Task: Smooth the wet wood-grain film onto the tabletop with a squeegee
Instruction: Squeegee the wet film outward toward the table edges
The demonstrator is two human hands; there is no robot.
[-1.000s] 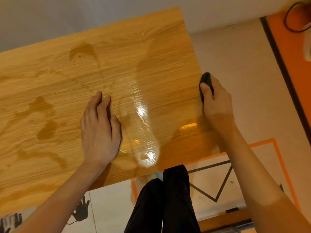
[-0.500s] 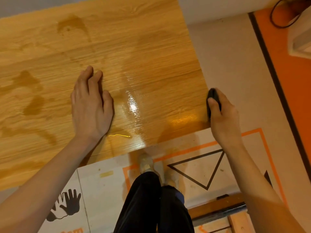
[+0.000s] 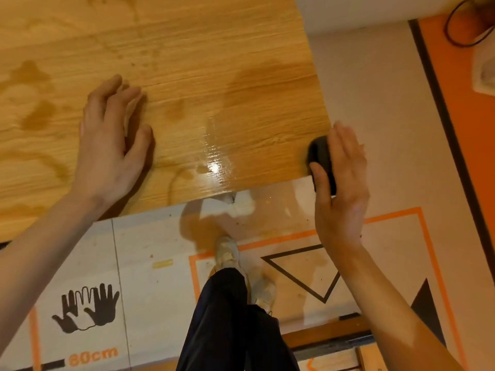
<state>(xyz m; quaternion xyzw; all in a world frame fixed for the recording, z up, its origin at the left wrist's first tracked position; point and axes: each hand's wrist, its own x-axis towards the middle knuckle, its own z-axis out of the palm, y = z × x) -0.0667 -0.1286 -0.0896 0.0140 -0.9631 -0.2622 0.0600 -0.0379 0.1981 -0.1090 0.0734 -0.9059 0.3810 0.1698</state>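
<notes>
1. Much of the black squeegee [image 3: 321, 159] is hidden behind the right hand [image 3: 341, 183], so its blade edge cannot be made out; only a rounded dark body shows between thumb and palm.
2. The tabletop [image 3: 187, 49] runs out of frame at the top and left, and both forearms are cut off at the lower edge.
3. The right hand holds the squeegee at the table's near right corner, thumb curled over its near end and fingers held straight along its outer side; whether the tool actually touches the film there is hard to judge, though it appears to sit at the edge.
4. The left hand [image 3: 109, 145] lies flat on the wood-grain film [image 3: 241, 124], palm down with fingers loosely spread, well apart from the squeegee.
5. The film is a warm oak pattern with dark wet blotches on the left and centre, and a glossy streak of water [image 3: 214, 162] reflects a light near the front edge.
6. A clear, wet-looking strip [image 3: 267, 199] hangs past the table's front edge.
7. Below, a printed floor sheet [image 3: 150, 236] carries a black pair-of-hands pictogram [image 3: 87, 307], a black triangle outline inside an orange frame, and the orange text "80cm" [image 3: 92, 357].
8. The person's dark trousers [image 3: 230, 322] and pale shoes [image 3: 227, 253] stand on that sheet.
</notes>
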